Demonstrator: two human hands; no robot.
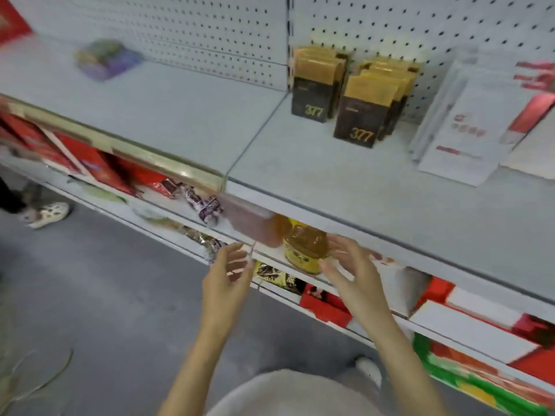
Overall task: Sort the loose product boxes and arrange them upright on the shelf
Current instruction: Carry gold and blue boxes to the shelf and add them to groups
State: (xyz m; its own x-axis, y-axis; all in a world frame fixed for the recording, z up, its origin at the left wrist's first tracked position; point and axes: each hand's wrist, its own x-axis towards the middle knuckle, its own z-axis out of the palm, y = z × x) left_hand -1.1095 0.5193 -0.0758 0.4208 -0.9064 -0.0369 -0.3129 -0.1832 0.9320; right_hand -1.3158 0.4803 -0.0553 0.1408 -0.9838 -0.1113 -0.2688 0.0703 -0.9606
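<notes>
Black-and-gold product boxes (357, 115) are in neither hand. The left hand (228, 274) and the right hand (351, 265) are both spread and relaxed, holding nothing, at the front edge of the lower shelf (271, 259), on either side of an amber bottle (304, 250) standing there. The boxes stand upright in two rows at the back edge of the upper shelf (300, 175), with white boxes (468, 127) just to their right.
</notes>
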